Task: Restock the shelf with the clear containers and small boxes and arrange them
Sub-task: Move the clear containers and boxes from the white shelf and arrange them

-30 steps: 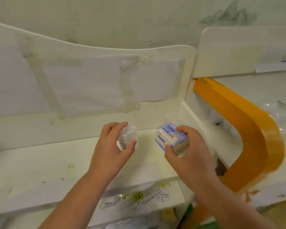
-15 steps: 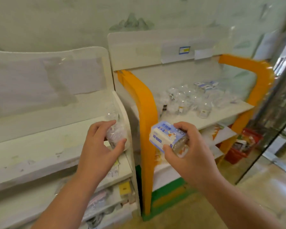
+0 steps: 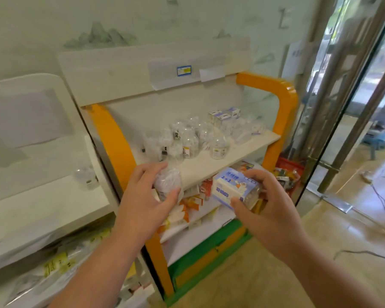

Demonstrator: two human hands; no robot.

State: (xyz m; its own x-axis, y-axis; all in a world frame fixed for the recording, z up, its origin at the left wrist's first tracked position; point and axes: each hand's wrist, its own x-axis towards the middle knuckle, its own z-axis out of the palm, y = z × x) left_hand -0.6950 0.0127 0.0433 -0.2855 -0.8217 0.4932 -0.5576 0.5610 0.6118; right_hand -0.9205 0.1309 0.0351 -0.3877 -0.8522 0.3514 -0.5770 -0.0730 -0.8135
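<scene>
The left hand (image 3: 142, 203) grips 1 clear container (image 3: 167, 182) and the right hand (image 3: 267, 210) grips a small blue-and-white box (image 3: 228, 187) with what looks like another clear container beneath it, both held just before the orange-framed shelf (image 3: 220, 161). This looks like the carrying step. Next, each item needs setting down on bare board beside the clear containers (image 3: 187, 141) already standing there.

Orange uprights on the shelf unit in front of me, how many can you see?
2. The left orange upright stands just behind the left hand; the right orange upright curves down at the shelf's far end, toward the glass door.
</scene>
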